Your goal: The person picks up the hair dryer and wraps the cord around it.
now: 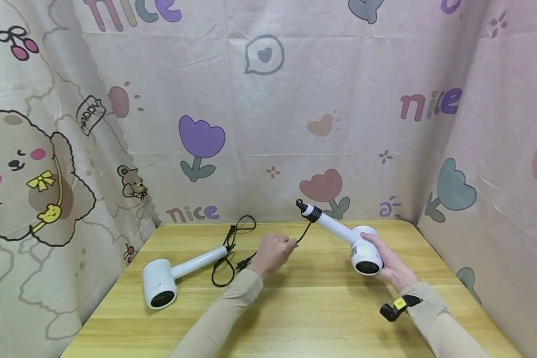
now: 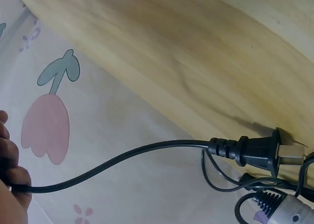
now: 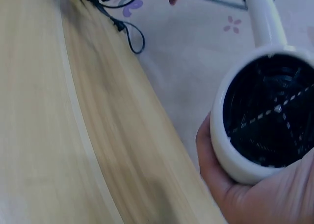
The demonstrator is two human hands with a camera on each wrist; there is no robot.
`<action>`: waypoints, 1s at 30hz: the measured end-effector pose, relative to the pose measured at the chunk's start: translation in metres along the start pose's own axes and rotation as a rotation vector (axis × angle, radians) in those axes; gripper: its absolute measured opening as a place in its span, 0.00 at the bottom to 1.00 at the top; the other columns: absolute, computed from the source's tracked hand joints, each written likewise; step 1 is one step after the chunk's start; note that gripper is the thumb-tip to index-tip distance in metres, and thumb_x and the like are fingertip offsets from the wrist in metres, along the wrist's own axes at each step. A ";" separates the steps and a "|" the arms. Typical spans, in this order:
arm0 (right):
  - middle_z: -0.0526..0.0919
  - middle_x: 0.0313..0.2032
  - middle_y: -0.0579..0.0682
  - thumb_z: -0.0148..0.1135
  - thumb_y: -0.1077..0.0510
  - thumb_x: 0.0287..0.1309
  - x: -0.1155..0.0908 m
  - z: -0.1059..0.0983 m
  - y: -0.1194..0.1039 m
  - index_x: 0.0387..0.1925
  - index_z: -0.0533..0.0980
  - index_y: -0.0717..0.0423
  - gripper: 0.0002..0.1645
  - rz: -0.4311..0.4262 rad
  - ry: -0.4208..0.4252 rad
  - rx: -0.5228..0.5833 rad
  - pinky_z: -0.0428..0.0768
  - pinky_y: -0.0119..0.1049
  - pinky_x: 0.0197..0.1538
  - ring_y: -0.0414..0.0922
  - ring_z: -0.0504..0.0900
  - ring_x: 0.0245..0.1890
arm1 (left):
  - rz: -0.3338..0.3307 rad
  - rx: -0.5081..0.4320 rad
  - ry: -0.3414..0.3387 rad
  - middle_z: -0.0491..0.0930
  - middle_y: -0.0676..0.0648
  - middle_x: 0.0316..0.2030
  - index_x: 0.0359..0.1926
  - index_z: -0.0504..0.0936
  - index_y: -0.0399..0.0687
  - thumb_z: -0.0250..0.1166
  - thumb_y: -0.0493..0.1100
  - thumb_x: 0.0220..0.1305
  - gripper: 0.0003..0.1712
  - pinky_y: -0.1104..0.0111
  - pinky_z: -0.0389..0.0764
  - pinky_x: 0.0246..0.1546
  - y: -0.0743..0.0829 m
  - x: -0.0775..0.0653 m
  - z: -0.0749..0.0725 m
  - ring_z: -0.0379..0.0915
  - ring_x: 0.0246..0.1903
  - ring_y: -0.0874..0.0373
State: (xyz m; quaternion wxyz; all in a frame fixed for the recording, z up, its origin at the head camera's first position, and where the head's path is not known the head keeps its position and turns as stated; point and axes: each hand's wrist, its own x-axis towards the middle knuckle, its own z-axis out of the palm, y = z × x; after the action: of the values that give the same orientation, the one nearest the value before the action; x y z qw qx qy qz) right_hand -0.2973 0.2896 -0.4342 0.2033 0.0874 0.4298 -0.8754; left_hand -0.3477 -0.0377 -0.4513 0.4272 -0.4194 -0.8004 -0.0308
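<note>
My right hand [image 1: 391, 266] grips the head of a white hair dryer [image 1: 335, 228] above the table, its handle slanting up to the left. Black power cord [image 1: 314, 214] is wound round the handle's end in several turns. From there the cord runs down to my left hand [image 1: 275, 251], which pinches it between curled fingers. Past that hand the cord's free end hangs with its two-prong plug [image 2: 260, 153], seen large in the left wrist view. In the right wrist view the dryer's dark round grille [image 3: 277, 111] faces the camera, fingers and palm wrapped round the rim.
A second white hair dryer [image 1: 158, 283] lies on the wooden table [image 1: 313, 318] at the left, its handle toward the back. Its black cord [image 1: 223, 284] lies in loose loops near my left hand. A printed curtain [image 1: 268, 124] hangs behind and along both sides.
</note>
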 end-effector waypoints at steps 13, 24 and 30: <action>0.83 0.30 0.43 0.57 0.45 0.67 0.005 0.012 0.004 0.51 0.59 0.49 0.22 -0.126 0.168 -0.046 0.84 0.31 0.41 0.39 0.84 0.31 | -0.006 0.020 -0.177 0.79 0.54 0.27 0.46 0.84 0.47 0.67 0.45 0.53 0.18 0.74 0.78 0.28 0.015 0.005 -0.016 0.73 0.24 0.65; 0.79 0.27 0.36 0.69 0.41 0.56 -0.001 0.024 -0.013 0.52 0.63 0.51 0.33 -0.388 0.505 -0.376 0.82 0.29 0.37 0.34 0.81 0.28 | -0.097 0.006 -0.205 0.82 0.56 0.25 0.39 0.85 0.50 0.63 0.51 0.56 0.14 0.76 0.75 0.22 0.019 0.005 -0.024 0.74 0.21 0.66; 0.76 0.31 0.36 0.70 0.40 0.54 0.000 0.014 -0.025 0.56 0.60 0.50 0.38 -0.406 0.600 -0.259 0.81 0.26 0.38 0.32 0.79 0.30 | -0.066 0.018 -0.124 0.74 0.60 0.14 0.21 0.85 0.57 0.65 0.51 0.59 0.11 0.83 0.55 0.12 0.011 -0.001 -0.025 0.59 0.11 0.72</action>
State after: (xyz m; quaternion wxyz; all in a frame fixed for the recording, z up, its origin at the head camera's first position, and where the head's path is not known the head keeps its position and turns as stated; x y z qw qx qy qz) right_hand -0.3072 0.2924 -0.4080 -0.0999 0.2264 0.5857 -0.7718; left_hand -0.3235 -0.0413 -0.4400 0.3793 -0.3898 -0.8391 -0.0114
